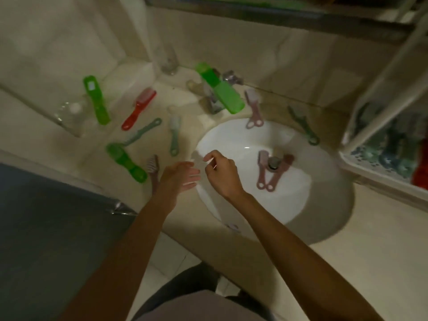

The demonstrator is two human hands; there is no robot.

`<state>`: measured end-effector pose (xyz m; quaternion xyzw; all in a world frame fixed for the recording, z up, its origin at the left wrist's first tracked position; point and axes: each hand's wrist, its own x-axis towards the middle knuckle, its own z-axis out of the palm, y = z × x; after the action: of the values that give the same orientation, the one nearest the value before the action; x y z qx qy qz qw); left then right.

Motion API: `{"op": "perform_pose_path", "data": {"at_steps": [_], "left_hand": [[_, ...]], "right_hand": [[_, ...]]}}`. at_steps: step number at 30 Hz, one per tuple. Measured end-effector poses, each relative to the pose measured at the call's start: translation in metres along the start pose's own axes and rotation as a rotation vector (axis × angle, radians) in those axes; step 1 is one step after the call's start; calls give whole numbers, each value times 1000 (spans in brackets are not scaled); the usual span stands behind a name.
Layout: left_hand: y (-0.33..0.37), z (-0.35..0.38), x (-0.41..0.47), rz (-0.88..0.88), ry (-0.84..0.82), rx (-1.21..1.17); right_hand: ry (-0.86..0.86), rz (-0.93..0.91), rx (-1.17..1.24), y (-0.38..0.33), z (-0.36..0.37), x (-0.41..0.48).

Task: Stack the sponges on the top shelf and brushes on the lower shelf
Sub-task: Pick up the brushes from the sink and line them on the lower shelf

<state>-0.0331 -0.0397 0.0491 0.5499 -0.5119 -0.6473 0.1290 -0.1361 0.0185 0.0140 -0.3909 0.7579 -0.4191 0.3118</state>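
Several brushes lie around the white sink (231, 135): three green ones (96, 99) (126, 162) (220, 89), a red one (139, 108), a grey-green one (143, 132), a pale teal one (174, 133), a pink one (253, 110) and a dark green one (303, 125). Two pink brushes (262, 169) (280, 172) rest in the basin by the drain. My left hand (183, 176) hovers flat over the sink's left rim, next to a striped brush (154, 167). My right hand (220, 172) is beside it with fingers curled and thumb to fingertip; nothing shows in it. Blue-green and red sponges (389, 149) sit on the rack at right.
A white shelf rack (370, 174) stands at the right edge of the counter. The faucet (213, 101) is behind the basin, partly under a green brush. A glass (168, 61) and a clear jar (69, 117) stand at the back left. A dark blue surface (46, 228) fills the lower left.
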Motion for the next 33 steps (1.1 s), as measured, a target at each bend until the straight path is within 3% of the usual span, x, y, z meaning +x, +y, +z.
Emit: {"op": "perform_pose_path", "data": {"at_steps": [4, 9, 14, 19, 26, 33], "left_hand": [[10, -56, 41, -48, 134, 23], [31, -135, 116, 5, 278, 219], [29, -196, 168, -85, 613, 671], [11, -207, 180, -301, 456, 588], [7, -198, 189, -159, 477, 464], [6, -207, 189, -56, 591, 321]], "right_hand": [[-103, 38, -71, -26, 49, 45], [-214, 53, -200, -50, 95, 98], [-229, -42, -301, -69, 132, 160], [-298, -145, -515, -88, 178, 223], [-364, -179, -699, -93, 225, 276], [-237, -139, -774, -95, 233, 292]]}}
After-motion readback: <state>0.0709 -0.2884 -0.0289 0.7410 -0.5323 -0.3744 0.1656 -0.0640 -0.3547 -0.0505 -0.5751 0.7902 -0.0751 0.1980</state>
